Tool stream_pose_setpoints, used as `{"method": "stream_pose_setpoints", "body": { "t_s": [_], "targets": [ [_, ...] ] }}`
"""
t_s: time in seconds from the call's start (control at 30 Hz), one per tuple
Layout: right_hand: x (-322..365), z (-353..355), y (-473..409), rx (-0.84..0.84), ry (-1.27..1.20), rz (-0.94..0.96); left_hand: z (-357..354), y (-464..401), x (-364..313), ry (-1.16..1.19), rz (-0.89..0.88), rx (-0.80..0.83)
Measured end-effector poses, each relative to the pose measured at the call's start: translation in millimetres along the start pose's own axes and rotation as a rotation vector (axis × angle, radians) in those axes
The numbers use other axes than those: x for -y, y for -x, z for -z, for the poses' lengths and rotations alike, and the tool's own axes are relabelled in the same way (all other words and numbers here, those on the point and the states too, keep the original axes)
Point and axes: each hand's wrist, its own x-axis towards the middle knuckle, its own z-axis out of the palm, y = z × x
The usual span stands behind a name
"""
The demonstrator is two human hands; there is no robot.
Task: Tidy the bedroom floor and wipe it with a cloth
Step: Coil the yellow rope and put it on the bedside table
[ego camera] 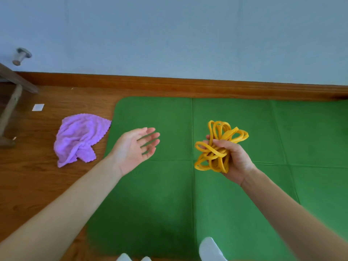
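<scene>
Your right hand (230, 157) covers the middle of the yellow band bundle (216, 146), so can't tell how many loops or whether knotted. Green mat (169, 194) runs off the right and bottom edges; your forearms hide parts of it. White shapes at the bottom edge (210, 249) are cut off, prob. socks, not sure. Wooden furniture leg (11, 108) at left is blurred and cropped. Small white square (38, 107) on the floor: too small to identify.

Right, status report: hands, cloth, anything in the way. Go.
Left hand open, palm up, holding nothing. Right hand grips bundled yellow band above green mat. Purple cloth crumpled on wood floor, untouched. White scrap lies beyond cloth.
</scene>
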Motion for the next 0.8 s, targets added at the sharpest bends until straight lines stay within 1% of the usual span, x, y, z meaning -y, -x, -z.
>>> {"method": "stream_pose_setpoints", "body": {
  "t_s": [0.07, 0.13, 0.2, 0.37, 0.53, 0.63, 0.73, 0.8],
  "targets": [
    [22.4, -16.2, 24.3, -0.028, -0.025, 0.023, -20.9, 22.9, -19.7, 0.069, 0.000, -0.003],
    [47.7, -34.1, 52.6, -0.044, -0.031, 0.052, -42.9, 50.7, -43.0, 0.176, 0.003, 0.033],
    [73.7, -53.2, 85.2, -0.062, -0.032, 0.086, -65.7, 82.5, -68.2, 0.216, -0.008, 0.067],
    [138.8, -104.6, 185.5, -0.139, -0.101, 0.152, -124.3, 181.2, -130.2, 0.181, -0.050, 0.104],
    [203.1, -159.0, 305.0, -0.213, -0.115, 0.149, -181.8, 299.1, -192.1, 0.132, -0.034, 0.143],
    [239.5, -186.5, 375.0, -0.220, -0.095, 0.166, -209.8, 366.6, -221.8, 0.109, -0.040, 0.183],
    [281.3, -214.6, 440.8, -0.200, -0.050, 0.191, -240.4, 424.7, -256.2, 0.110, -0.058, 0.282],
    [306.1, -227.1, 484.5, -0.184, -0.021, 0.228, -261.3, 460.5, -275.3, 0.097, -0.079, 0.317]
  ]
}}
